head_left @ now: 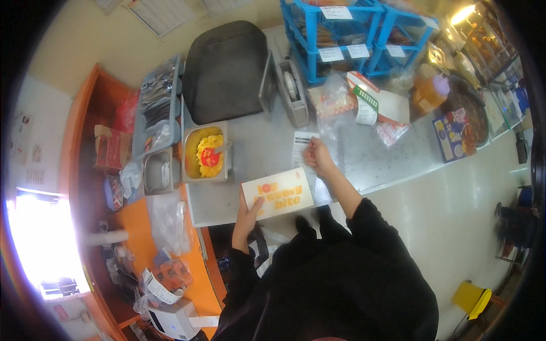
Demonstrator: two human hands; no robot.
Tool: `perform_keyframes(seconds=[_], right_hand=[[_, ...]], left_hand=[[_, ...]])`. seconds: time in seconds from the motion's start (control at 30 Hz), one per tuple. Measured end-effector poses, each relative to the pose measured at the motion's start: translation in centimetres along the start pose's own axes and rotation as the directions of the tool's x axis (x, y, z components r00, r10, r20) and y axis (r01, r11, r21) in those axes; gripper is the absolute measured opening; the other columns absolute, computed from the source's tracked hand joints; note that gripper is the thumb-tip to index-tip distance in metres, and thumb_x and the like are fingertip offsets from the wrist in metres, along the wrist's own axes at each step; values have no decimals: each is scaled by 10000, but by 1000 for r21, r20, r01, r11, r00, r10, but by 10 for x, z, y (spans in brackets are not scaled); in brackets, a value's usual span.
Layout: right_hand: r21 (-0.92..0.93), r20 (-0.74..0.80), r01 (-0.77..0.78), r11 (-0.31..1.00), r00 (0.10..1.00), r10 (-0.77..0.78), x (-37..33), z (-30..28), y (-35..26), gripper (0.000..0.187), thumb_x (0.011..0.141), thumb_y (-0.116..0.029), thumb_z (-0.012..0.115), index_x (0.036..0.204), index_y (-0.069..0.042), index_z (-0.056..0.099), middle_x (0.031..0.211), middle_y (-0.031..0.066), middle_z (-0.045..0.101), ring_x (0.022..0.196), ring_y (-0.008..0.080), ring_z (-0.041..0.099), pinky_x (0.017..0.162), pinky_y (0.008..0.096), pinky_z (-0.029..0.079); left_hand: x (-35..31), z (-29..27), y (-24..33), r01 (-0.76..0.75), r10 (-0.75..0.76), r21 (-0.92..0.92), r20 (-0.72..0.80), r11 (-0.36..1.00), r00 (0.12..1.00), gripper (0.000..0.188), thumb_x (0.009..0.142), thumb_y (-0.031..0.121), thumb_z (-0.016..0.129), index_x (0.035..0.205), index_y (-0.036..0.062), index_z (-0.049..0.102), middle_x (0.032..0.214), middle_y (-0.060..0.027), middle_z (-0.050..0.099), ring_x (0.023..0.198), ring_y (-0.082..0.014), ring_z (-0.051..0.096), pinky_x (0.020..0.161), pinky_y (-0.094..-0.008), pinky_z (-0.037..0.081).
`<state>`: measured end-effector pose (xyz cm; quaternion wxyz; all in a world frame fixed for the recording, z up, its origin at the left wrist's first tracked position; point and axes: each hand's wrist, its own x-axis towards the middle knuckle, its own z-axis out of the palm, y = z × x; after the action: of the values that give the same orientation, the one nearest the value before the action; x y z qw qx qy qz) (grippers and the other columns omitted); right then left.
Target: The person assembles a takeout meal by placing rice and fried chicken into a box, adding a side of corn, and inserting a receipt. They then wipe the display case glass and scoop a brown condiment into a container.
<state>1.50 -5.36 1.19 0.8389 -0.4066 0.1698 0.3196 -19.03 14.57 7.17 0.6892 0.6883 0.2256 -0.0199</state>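
At the table's (pixel 257 149) near edge, our left hand's (pixel 244 220) fingers clamp the crosswise box (pixel 284 190); our right hand's (pixel 319 157), curled together, sit just beyond its far-right corner.

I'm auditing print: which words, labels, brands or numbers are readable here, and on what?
White rectangular cardboard box, in the left hand: large yellow-orange lettering, partly readable, not copied.
White paper slip beside the right hand: too small to read.
White paper labels on blue plastic racks: too small.
Purple-blue cardboard box at right: blurred.
White paper sheets on the wall: blurred.
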Motion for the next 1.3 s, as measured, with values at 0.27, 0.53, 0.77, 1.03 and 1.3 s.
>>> perform_keyframes(seconds=[0.27,0.53,0.77,1.03,1.3], right_hand=[[-841,541,377,-388,600,-590,-45,-21,-7,306,801,-216,674,1093,-133,632,1204,30,545,1089,243,482,863,402,342],[-809,577,323,-490,595,-560,-34,-26,-6,354,810,-273,670,1158,-218,643,1330,-36,519,1152,233,473,890,427,325],[-813,564,288,-506,607,-561,-34,-22,-7,349,814,-243,667,1162,-230,645,1329,-44,526,1139,220,486,905,405,332],[-818,554,292,-496,633,-541,-34,-18,-10,362,831,-220,651,1192,-211,628,1341,-27,525,1132,234,490,915,397,328],[-740,666,438,-509,580,-469,-46,-19,-15,345,832,-276,658,1171,-217,634,1337,-36,519,1181,220,471,924,437,337]], left_hand=[[5,-4,4,107,-103,-101,42,989,994,793,908,94,581,1509,70,63,1330,-128,435,1173,-193,474,968,-287,404],[21,-12,23,77,-80,22,159,997,984,791,903,74,567,1510,74,60,1329,-127,431,1181,-181,460,978,-289,399],[18,-12,30,-177,128,802,127,570,984,721,859,271,653,1440,36,297,1307,-257,427,1227,-391,428,1023,-421,367],[9,38,43,-414,383,826,266,382,884,877,684,410,781,1377,33,397,1378,-263,340,1299,-447,312,1071,-569,234],[38,60,53,-464,128,774,457,432,880,1059,513,405,832,1395,66,354,1318,-218,370,1294,-428,280,1083,-633,98]])
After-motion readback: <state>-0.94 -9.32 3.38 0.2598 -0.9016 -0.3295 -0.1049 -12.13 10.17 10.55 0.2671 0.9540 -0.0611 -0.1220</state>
